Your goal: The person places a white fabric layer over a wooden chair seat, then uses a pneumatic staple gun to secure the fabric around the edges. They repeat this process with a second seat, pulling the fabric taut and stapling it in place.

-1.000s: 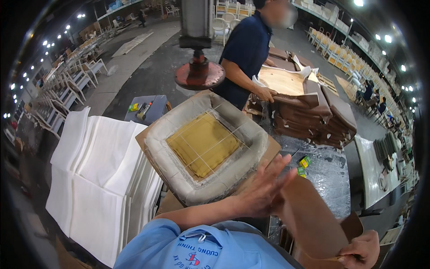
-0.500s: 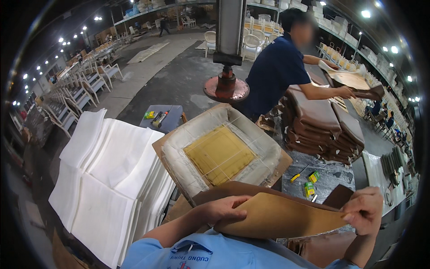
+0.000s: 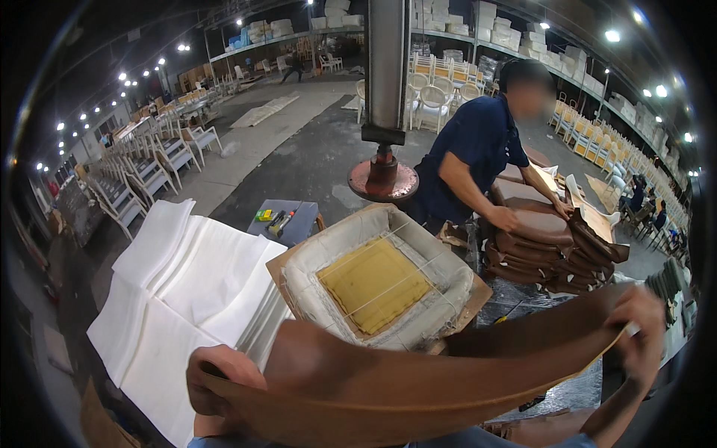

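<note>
Stretched across the front is a long brown leather piece (image 3: 418, 377), slack and bowed, its pale edge along the near side. My left hand (image 3: 228, 367) is closed on its left end, which curls over around the fingers. At the far right my right hand (image 3: 644, 328) pinches the raised right end near the corner. Just beyond the leather lies a square frame (image 3: 299, 265) with thick whitish padding, a yellow panel (image 3: 377, 287) in its middle and thin cords crossing over it. The leather covers part of the frame's near side.
White foam sheets (image 3: 160, 313) are piled at left. A grey-blue stool (image 3: 299, 228) carries small tools and a green-yellow box. At right, a co-worker in dark blue (image 3: 478, 134) has both hands on stacked brown covers (image 3: 534, 228). A metal post (image 3: 386, 75) stands behind the frame.
The leather has been opened out wide, its brown side now showing. My left hand has moved left and my right hand slightly up and right. The co-worker's hands have come down onto the stack.
</note>
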A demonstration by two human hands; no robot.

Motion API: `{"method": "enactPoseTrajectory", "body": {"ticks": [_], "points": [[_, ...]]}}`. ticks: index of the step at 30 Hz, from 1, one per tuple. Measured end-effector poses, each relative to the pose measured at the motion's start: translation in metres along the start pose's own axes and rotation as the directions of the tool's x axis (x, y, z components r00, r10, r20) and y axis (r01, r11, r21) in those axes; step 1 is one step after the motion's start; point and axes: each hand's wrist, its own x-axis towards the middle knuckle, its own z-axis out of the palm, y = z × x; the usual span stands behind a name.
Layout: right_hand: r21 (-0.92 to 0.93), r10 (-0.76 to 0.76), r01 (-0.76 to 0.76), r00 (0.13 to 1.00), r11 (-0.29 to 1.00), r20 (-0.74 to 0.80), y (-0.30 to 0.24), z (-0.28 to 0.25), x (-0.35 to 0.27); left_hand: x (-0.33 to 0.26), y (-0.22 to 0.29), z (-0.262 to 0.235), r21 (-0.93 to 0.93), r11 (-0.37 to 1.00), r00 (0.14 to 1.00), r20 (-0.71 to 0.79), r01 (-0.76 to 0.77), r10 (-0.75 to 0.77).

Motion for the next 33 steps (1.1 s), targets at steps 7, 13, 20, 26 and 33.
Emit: {"method": "enactPoseTrajectory", "body": {"ticks": [7, 13, 20, 26, 33], "points": [[-0.159, 0.042, -0.026, 0.995, 0.987, 0.093, 0.067, 0.07, 0.143, 0.051, -0.054, 0.027, 0.046, 0.893, 0.804, -0.457, 0.448, -0.38], [-0.04, -0.103, 0.137, 0.88, 0.99, 0.463, 0.137, 0.288, 0.235, 0.059, -0.169, -0.113, 0.248, 0.786, 0.742, -0.568, 0.566, -0.355], [-0.172, -0.161, 0.215, 0.947, 0.961, 0.279, 0.109, 0.441, 0.337, 0.132, -0.171, -0.201, 0.371, 0.62, 0.607, -0.763, 0.692, -0.221], [0.005, -0.275, 0.29, 0.91, 0.957, -0.309, 0.094, 0.477, 0.38, 0.154, -0.171, -0.243, 0.407, 0.729, 0.598, -0.801, 0.551, -0.005], [0.21, 0.248, -0.252, 0.968, 0.945, 0.045, 0.211, 0.478, 0.22, -0.049, -0.214, -0.185, -0.05, 0.6, 0.246, -0.882, 0.798, -0.401]]}}
